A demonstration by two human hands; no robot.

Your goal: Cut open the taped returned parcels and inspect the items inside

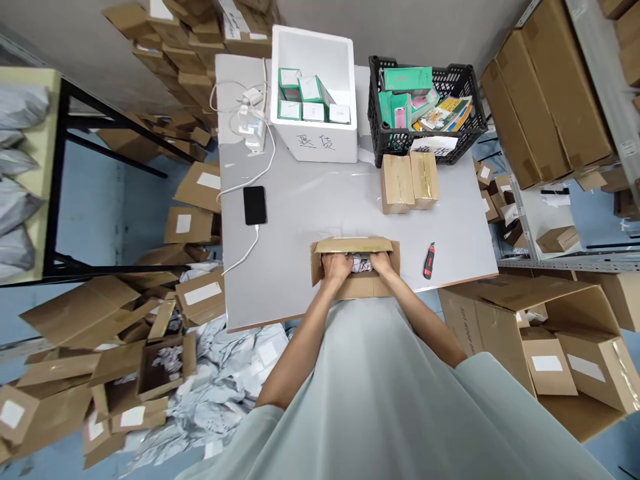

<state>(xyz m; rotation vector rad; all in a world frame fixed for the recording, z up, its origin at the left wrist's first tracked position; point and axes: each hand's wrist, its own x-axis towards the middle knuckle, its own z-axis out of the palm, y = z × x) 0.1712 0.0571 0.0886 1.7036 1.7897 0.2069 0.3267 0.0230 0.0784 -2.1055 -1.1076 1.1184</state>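
I can't tell if left hand or right hand pinches anything inside the carton. Likely light; I'd hold its stiff sides.

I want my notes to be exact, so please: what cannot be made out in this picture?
In the head view:
Fingertips of the left hand and right hand: hidden inside the carton.
Anything beneath the crumpled filling: covered by it.
Grey bags: partly cut off by left edge.
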